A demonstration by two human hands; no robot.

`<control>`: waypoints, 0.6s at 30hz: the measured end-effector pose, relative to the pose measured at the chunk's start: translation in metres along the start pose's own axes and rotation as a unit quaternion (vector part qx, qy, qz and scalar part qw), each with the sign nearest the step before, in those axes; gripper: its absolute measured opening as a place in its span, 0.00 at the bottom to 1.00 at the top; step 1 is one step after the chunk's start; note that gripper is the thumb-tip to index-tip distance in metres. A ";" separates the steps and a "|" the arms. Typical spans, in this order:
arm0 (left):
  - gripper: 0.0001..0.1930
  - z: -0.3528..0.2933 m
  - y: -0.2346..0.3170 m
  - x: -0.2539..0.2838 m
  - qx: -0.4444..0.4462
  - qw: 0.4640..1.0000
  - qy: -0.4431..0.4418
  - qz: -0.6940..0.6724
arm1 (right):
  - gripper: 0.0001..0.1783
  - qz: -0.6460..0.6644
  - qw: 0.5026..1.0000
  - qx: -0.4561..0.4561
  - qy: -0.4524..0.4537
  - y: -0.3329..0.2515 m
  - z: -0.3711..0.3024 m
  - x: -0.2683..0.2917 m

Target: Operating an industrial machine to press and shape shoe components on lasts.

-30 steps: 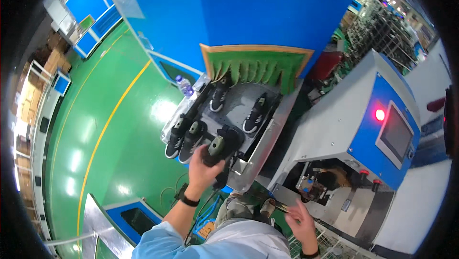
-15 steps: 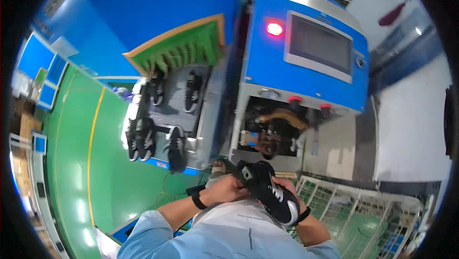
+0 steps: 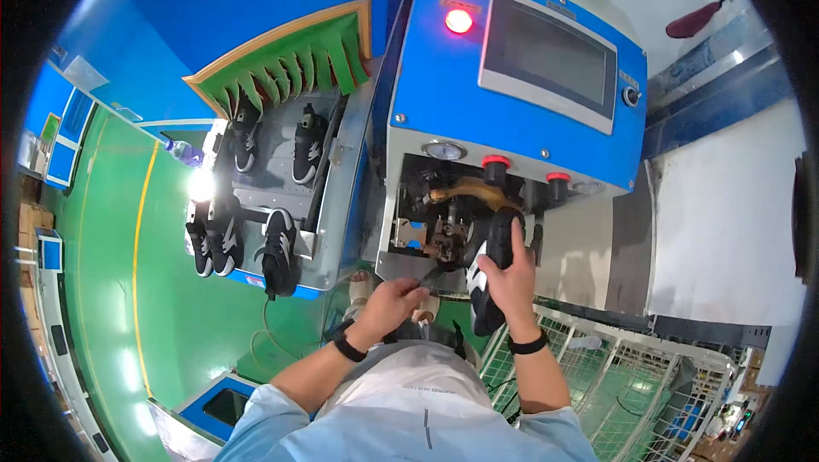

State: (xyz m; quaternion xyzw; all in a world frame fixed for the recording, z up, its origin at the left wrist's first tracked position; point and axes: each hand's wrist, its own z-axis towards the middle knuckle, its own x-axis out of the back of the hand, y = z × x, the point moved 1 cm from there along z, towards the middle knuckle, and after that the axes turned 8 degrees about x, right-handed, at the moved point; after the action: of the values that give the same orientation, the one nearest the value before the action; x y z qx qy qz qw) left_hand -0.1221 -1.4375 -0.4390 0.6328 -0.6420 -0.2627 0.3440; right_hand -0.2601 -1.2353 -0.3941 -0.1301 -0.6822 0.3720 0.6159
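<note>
Black sneaker held up at the blue machine

The right hand (image 3: 509,278) grips a black sneaker (image 3: 490,267) upright, just before the machine's (image 3: 444,112) open bay; the left hand (image 3: 394,298) — closed on a thin tool (image 3: 429,275) — sits just beside it, below the metal fixture (image 3: 447,233).

shoe (image 3: 490,270): black, white | machine (image 3: 512,78): blue | floor (image 3: 111,291): green
</note>
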 end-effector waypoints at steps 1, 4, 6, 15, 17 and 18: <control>0.15 0.011 -0.008 -0.002 0.041 0.996 -0.007 -0.077 | 0.50 -0.104 0.994 -0.009 -0.011 -0.010 0.004 -0.006; 0.15 0.033 -0.036 -0.002 0.069 0.981 -0.047 -0.177 | 0.48 -0.218 0.971 0.007 -0.098 -0.034 0.018 -0.026; 0.13 0.038 -0.047 -0.002 0.093 0.961 -0.072 -0.250 | 0.47 -0.252 0.961 0.020 -0.112 -0.041 0.025 -0.038; 0.12 0.052 -0.040 0.041 0.107 0.979 -0.068 -0.156 | 0.50 -0.285 0.954 -0.022 -0.085 -0.049 0.057 -0.044; 0.15 0.054 -0.055 0.042 0.072 0.988 -0.064 -0.117 | 0.50 -0.285 0.956 -0.016 -0.073 -0.049 0.055 -0.044; 0.16 0.050 -0.056 0.044 0.067 0.986 -0.073 -0.135 | 0.52 -0.279 0.956 -0.012 -0.087 -0.047 0.053 -0.041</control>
State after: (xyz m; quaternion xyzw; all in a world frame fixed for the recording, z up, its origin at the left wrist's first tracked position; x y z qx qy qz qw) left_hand -0.1236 -1.4900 -0.5087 0.7145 -0.5904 -0.3083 0.2143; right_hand -0.2877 -1.3121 -0.3917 0.0916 -0.7466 0.1870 0.6318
